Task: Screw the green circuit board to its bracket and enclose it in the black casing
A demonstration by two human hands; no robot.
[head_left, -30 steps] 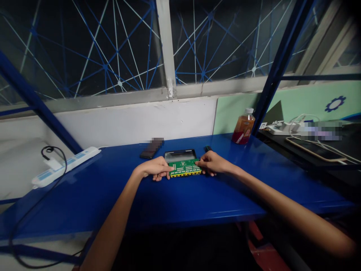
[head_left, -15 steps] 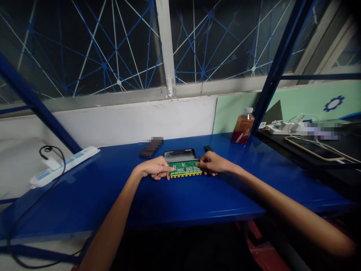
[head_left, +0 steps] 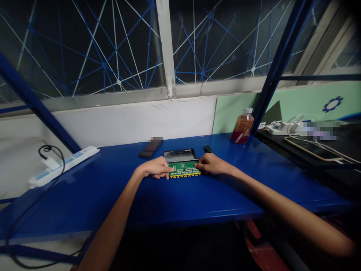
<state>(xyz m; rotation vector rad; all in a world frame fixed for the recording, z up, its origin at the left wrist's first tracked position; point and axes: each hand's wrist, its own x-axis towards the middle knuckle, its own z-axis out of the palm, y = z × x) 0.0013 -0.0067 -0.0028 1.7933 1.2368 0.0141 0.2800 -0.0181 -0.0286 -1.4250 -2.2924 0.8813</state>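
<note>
A green circuit board (head_left: 184, 168) with a row of yellow connectors along its near edge is between my two hands, low over the blue table. My left hand (head_left: 158, 168) is closed on its left end, thumb on top. At the right end, my right hand (head_left: 208, 164) grips the board with thumb and fingers pinched. Just behind the board lies a shallow black case (head_left: 179, 154), its near side partly covered by the board. A small dark green-black tool (head_left: 208, 149) rests beyond my right hand; its kind is unclear.
A dark phone (head_left: 151, 147) lies at the back of the blue table (head_left: 175, 203). The bottle of orange-red drink (head_left: 242, 126) stands at back right. A white power strip (head_left: 64, 165) with a black cable is at left. Another phone (head_left: 313, 148) and white cables lie far right.
Both hands keep their hold on the circuit board. The board and right hand have shifted very slightly; the right fingers sit a little lower, showing more of the tool behind.
</note>
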